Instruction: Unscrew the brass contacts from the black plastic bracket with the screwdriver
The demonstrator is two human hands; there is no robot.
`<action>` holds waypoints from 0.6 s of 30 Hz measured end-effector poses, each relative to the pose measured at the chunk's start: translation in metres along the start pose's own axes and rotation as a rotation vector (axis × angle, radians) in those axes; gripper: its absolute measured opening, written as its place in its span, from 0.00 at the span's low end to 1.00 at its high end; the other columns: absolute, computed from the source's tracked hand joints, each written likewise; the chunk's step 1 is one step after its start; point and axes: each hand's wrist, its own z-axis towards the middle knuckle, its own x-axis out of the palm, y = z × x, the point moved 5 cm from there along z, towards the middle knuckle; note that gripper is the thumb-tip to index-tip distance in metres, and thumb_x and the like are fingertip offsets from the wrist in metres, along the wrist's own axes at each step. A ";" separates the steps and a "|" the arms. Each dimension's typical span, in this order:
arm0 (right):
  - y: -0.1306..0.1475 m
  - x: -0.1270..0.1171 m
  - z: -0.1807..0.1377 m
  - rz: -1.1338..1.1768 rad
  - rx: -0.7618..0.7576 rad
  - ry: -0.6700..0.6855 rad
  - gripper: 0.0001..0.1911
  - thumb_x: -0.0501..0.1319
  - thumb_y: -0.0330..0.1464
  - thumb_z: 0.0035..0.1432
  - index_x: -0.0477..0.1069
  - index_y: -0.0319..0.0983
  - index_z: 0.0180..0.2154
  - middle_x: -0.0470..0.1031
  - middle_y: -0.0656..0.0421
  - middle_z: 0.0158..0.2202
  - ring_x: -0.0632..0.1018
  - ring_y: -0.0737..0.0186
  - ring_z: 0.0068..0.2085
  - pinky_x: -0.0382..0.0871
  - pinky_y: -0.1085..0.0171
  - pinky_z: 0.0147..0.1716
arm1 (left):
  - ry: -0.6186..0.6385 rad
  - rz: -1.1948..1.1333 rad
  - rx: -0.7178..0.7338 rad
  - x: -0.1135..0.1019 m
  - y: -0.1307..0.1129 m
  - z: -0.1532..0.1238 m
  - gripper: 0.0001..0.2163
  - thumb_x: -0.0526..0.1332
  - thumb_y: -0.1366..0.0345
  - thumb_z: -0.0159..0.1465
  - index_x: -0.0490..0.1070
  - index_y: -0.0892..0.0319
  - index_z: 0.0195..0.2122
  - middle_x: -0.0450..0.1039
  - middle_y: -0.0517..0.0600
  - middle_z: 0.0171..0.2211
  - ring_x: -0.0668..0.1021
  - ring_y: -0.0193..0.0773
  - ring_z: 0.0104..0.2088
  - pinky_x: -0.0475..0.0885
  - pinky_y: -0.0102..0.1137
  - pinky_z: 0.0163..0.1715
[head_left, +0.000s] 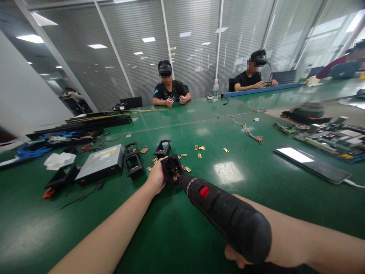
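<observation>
My left hand (157,177) grips a black plastic socket box (170,164) by its left side, tilted so its open face is toward me. Brass-coloured metal parts show inside it. In my right hand (235,255) is a black cordless drill (225,213) with a red switch on top. Its front end points into the box, and the tip is hidden there. The drill body covers most of my right hand. Small brass plates (199,155) lie scattered just beyond the box. Similar black frames (133,166) stand to the left, and another frame (163,147) sits behind my left hand.
A silver disc drive (99,163) lies left, near a white tissue (59,161) and blue cables (34,150). To the right are a phone (310,163) with a cable and circuit boards (333,139). A rope (252,133) lies farther back. Several people sit around the green table (114,236).
</observation>
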 end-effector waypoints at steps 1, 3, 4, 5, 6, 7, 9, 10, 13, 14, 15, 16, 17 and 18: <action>0.001 0.000 0.000 -0.007 -0.002 0.001 0.20 0.79 0.23 0.37 0.73 0.34 0.33 0.77 0.59 0.33 0.76 0.63 0.34 0.73 0.66 0.34 | -0.004 -0.009 -0.005 0.000 0.000 0.000 0.12 0.60 0.58 0.67 0.78 0.59 0.40 0.83 0.56 0.32 0.86 0.53 0.36 0.80 0.44 0.38; 0.003 -0.001 -0.001 -0.017 -0.007 -0.005 0.20 0.79 0.24 0.38 0.74 0.34 0.33 0.78 0.59 0.34 0.77 0.62 0.36 0.74 0.65 0.36 | -0.003 -0.019 -0.005 0.001 -0.001 -0.001 0.12 0.60 0.58 0.67 0.79 0.59 0.41 0.83 0.55 0.33 0.86 0.53 0.36 0.81 0.43 0.38; 0.003 -0.001 -0.001 -0.019 -0.007 -0.008 0.21 0.79 0.24 0.38 0.74 0.35 0.35 0.79 0.58 0.36 0.77 0.62 0.37 0.74 0.64 0.38 | 0.002 -0.015 -0.004 0.001 -0.001 -0.001 0.12 0.60 0.58 0.67 0.79 0.60 0.41 0.83 0.56 0.33 0.86 0.53 0.37 0.81 0.43 0.38; 0.004 -0.001 -0.001 -0.017 -0.006 -0.009 0.22 0.79 0.24 0.38 0.75 0.35 0.37 0.79 0.58 0.37 0.77 0.61 0.38 0.74 0.64 0.38 | 0.007 -0.007 -0.001 0.002 -0.001 -0.001 0.13 0.59 0.58 0.67 0.79 0.60 0.41 0.83 0.56 0.33 0.86 0.53 0.37 0.81 0.43 0.37; 0.004 -0.001 -0.001 -0.015 -0.002 -0.003 0.23 0.79 0.24 0.37 0.75 0.35 0.38 0.79 0.58 0.37 0.77 0.61 0.37 0.75 0.64 0.37 | 0.011 0.003 0.003 0.002 -0.001 -0.001 0.13 0.59 0.58 0.68 0.79 0.61 0.40 0.83 0.56 0.32 0.86 0.53 0.37 0.81 0.42 0.38; 0.004 -0.001 -0.001 -0.011 0.001 0.005 0.24 0.79 0.24 0.37 0.75 0.35 0.38 0.79 0.59 0.37 0.77 0.62 0.37 0.74 0.64 0.37 | 0.012 0.009 0.006 0.002 -0.002 -0.001 0.13 0.58 0.58 0.68 0.80 0.61 0.40 0.83 0.56 0.32 0.86 0.54 0.38 0.81 0.42 0.38; 0.005 -0.001 -0.001 -0.010 0.005 0.008 0.24 0.79 0.24 0.37 0.74 0.35 0.37 0.79 0.59 0.37 0.77 0.62 0.37 0.74 0.65 0.36 | 0.007 0.012 0.008 0.002 -0.002 -0.001 0.13 0.58 0.58 0.68 0.80 0.60 0.39 0.83 0.56 0.31 0.86 0.54 0.38 0.81 0.43 0.38; 0.005 -0.001 -0.002 -0.013 0.005 0.004 0.24 0.79 0.23 0.37 0.74 0.35 0.37 0.79 0.59 0.37 0.77 0.62 0.37 0.74 0.65 0.37 | 0.004 0.011 0.007 0.002 -0.002 -0.001 0.13 0.58 0.58 0.68 0.80 0.60 0.39 0.83 0.56 0.31 0.86 0.54 0.38 0.81 0.43 0.38; 0.007 -0.002 -0.003 -0.019 0.007 -0.007 0.23 0.79 0.23 0.39 0.74 0.35 0.38 0.80 0.58 0.38 0.78 0.62 0.38 0.74 0.65 0.38 | 0.000 0.012 -0.001 0.002 -0.002 -0.002 0.13 0.57 0.59 0.68 0.79 0.60 0.38 0.83 0.56 0.31 0.86 0.52 0.36 0.80 0.41 0.36; 0.007 -0.002 -0.003 -0.018 0.007 -0.007 0.23 0.79 0.23 0.39 0.74 0.34 0.38 0.80 0.58 0.38 0.78 0.62 0.38 0.74 0.65 0.37 | 0.002 0.013 -0.003 0.002 -0.002 -0.002 0.13 0.57 0.59 0.68 0.79 0.60 0.37 0.83 0.56 0.32 0.86 0.52 0.35 0.80 0.41 0.35; 0.006 -0.001 -0.003 -0.017 0.008 -0.008 0.23 0.78 0.23 0.39 0.74 0.34 0.39 0.79 0.58 0.38 0.77 0.63 0.38 0.74 0.66 0.37 | 0.004 0.011 -0.003 0.002 -0.002 -0.002 0.13 0.57 0.59 0.68 0.79 0.60 0.37 0.83 0.56 0.32 0.86 0.51 0.35 0.80 0.40 0.35; 0.006 -0.001 -0.003 -0.015 0.009 -0.011 0.23 0.78 0.23 0.39 0.74 0.34 0.39 0.79 0.58 0.38 0.77 0.63 0.37 0.74 0.66 0.36 | 0.005 0.007 -0.002 0.003 -0.002 -0.002 0.13 0.57 0.59 0.68 0.79 0.60 0.37 0.83 0.56 0.32 0.85 0.51 0.35 0.80 0.40 0.35; 0.006 0.000 -0.003 -0.014 0.010 -0.016 0.24 0.78 0.22 0.40 0.75 0.34 0.40 0.79 0.58 0.38 0.77 0.63 0.37 0.74 0.67 0.36 | 0.006 0.002 -0.002 0.003 -0.002 -0.003 0.13 0.58 0.58 0.68 0.79 0.60 0.37 0.83 0.55 0.32 0.85 0.51 0.35 0.80 0.40 0.35; 0.005 0.000 -0.003 -0.014 0.011 -0.025 0.24 0.78 0.22 0.41 0.75 0.34 0.41 0.79 0.58 0.38 0.77 0.64 0.37 0.74 0.67 0.36 | 0.007 -0.003 -0.003 0.003 -0.002 -0.003 0.12 0.59 0.58 0.67 0.79 0.60 0.37 0.83 0.55 0.32 0.86 0.51 0.35 0.80 0.41 0.36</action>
